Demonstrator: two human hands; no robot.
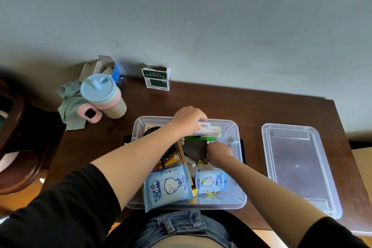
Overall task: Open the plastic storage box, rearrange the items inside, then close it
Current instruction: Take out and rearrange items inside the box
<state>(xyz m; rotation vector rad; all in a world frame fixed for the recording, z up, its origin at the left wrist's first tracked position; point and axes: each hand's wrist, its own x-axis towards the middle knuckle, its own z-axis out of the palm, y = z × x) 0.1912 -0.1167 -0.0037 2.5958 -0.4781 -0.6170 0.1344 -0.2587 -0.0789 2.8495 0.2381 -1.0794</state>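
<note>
The open box [237,193] stands on the tabletop [221,102], its lid [298,167] beside it. Two blue packs [168,185] inside read "WET WIPES". The left hand [189,120] grips a white carton [209,129]; the right hand [218,152] curls on something I cannot make out. A cup [102,94] stands near.

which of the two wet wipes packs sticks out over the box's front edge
The larger wet wipes pack on the left; its lower corner overhangs the storage box rim. The smaller pack lies wholly inside.
</note>
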